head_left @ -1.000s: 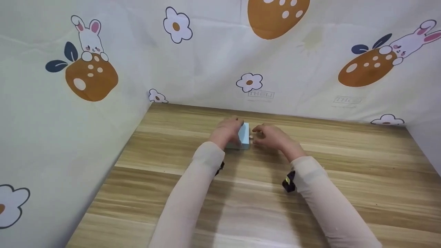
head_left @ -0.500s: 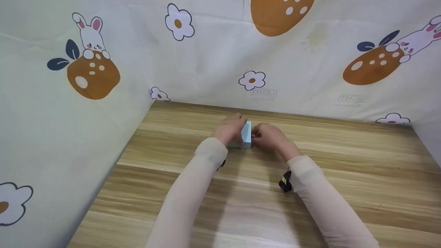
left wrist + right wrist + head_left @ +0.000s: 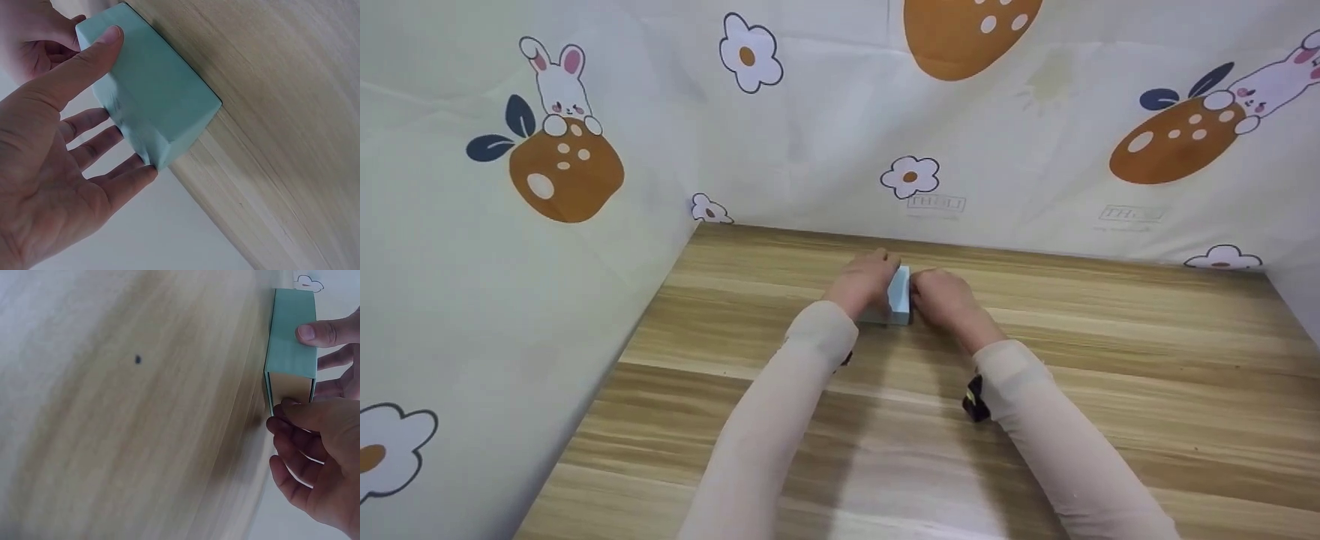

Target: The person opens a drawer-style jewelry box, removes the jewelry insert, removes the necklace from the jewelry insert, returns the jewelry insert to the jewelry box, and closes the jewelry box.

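A light teal box (image 3: 898, 296) lies on the wooden table, its tan end face (image 3: 289, 387) framed by the teal sleeve in the right wrist view. My left hand (image 3: 866, 281) holds the box, thumb pressed on one side and fingers on the opposite side, as the left wrist view shows. My right hand (image 3: 946, 298) is at the box's right end, thumb and index finger pinched together against the tan face. A small pale tab seen there earlier is now hidden behind these fingertips.
The wooden table (image 3: 1057, 390) extends to both sides and toward me. Behind and to the left hangs a pale cloth (image 3: 825, 127) printed with rabbits, fruit and flowers. A dark spot (image 3: 138, 359) shows in the right wrist view.
My right hand has come left to the box's end, and its fingers have closed over the small pale tab. My left hand keeps its hold on the box.
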{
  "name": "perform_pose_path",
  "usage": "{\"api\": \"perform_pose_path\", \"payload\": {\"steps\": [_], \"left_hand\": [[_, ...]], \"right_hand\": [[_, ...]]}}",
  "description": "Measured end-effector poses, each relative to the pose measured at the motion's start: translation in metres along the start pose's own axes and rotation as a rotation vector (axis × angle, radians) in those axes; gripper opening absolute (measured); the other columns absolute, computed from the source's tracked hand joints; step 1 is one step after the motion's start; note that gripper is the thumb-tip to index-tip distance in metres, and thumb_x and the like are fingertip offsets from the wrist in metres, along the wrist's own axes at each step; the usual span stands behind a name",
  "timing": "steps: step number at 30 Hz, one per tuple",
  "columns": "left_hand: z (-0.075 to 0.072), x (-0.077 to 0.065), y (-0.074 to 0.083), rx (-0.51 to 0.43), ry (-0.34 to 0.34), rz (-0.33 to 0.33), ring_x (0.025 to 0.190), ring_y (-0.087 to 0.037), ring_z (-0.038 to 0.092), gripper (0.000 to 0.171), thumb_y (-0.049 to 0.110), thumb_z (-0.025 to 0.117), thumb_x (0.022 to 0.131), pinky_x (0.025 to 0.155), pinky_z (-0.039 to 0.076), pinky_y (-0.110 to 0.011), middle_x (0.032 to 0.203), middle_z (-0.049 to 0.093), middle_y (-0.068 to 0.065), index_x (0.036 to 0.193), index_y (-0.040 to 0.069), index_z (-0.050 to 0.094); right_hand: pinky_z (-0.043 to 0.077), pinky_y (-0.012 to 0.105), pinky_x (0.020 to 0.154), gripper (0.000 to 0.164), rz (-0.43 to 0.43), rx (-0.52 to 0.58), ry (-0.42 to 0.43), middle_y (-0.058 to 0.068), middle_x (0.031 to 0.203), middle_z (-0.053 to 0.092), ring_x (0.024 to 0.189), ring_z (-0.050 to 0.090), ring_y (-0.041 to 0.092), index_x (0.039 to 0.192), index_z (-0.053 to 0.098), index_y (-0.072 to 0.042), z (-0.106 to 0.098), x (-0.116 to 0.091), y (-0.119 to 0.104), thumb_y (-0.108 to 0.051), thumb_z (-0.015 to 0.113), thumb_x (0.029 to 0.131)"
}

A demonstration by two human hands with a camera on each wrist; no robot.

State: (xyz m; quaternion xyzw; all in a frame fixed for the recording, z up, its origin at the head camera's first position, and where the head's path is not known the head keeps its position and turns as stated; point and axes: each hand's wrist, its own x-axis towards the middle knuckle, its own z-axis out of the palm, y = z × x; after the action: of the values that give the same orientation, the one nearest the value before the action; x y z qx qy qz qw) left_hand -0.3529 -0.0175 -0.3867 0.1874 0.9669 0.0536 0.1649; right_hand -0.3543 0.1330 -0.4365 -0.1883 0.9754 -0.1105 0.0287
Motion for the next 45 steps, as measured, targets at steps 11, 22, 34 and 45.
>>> {"api": "perform_pose_path", "payload": {"steps": [11,22,34,45], "left_hand": [[0.0033,0.0033,-0.0023,-0.035,-0.002,0.012,0.137,-0.030,0.044,0.080,0.023,0.083,0.079,0.117,0.038,-0.043,0.150,0.041,-0.014,0.146,0.008,0.041],[0.0041,0.0039,-0.0028,-0.045,0.015,0.006,0.125,-0.029,0.050,0.075,0.023,0.085,0.078,0.109,0.044,-0.043,0.142,0.046,-0.012,0.141,0.011,0.046],[0.0035,0.0003,-0.0050,-0.089,0.034,-0.024,0.129,-0.027,0.047,0.073,0.024,0.085,0.078,0.113,0.042,-0.043,0.143,0.047,-0.009,0.141,0.015,0.049],[0.0027,-0.0020,-0.0036,-0.100,0.054,-0.017,0.123,-0.026,0.052,0.074,0.023,0.088,0.075,0.110,0.044,-0.041,0.142,0.049,-0.009,0.139,0.014,0.050]], "right_hand": [[0.058,0.046,0.070,0.016,-0.039,-0.141,0.030,0.019,0.091,0.071,0.078,0.066,0.029,0.098,0.069,0.000,0.0042,-0.0028,-0.0037,-0.005,0.054,0.096],[0.058,0.044,0.067,0.012,-0.053,-0.140,0.020,0.016,0.089,0.071,0.070,0.055,0.021,0.098,0.069,-0.001,0.0045,-0.0041,-0.0001,-0.004,0.060,0.092],[0.057,0.043,0.065,0.013,-0.068,-0.136,0.024,0.016,0.089,0.070,0.070,0.057,0.023,0.100,0.069,0.000,0.0036,-0.0069,-0.0026,-0.001,0.060,0.091],[0.057,0.043,0.064,0.010,-0.075,-0.137,0.037,0.016,0.088,0.071,0.069,0.056,0.022,0.094,0.069,-0.001,0.0039,-0.0078,0.0011,-0.001,0.062,0.088]]}}
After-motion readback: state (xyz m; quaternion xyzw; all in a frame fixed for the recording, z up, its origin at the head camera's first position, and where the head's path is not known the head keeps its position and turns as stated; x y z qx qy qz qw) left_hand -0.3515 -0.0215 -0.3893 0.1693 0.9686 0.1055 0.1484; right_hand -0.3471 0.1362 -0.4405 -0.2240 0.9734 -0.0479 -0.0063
